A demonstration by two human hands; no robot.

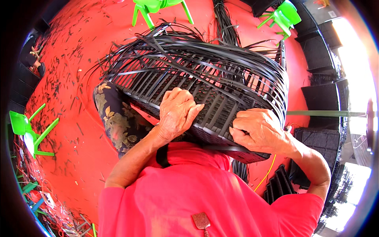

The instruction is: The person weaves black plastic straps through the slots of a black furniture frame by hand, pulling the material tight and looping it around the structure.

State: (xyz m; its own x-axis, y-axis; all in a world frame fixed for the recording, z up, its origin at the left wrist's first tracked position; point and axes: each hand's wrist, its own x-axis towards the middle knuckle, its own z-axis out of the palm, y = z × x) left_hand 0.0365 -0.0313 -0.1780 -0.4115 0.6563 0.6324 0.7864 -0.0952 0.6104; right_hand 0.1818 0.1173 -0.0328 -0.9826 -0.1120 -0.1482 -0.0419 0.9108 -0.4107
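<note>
A half-woven black basket of flat plastic strips lies tilted across my lap. Long loose strips fan out from its far side and bend over the top. My left hand rests on the near edge of the weave, its fingers curled under and its thumb stretched to the right. At the near right corner, my right hand is closed, with thumb and forefinger drawn together against the basket. A flat strip runs along the near side toward below the right hand. Whatever lies within either hand's fingers is hidden.
Bright green plastic chairs stand at the far side and to the left. Black strip offcuts litter the red floor. Stacked black woven panels line the right. A bundle of strips trails away beyond the basket.
</note>
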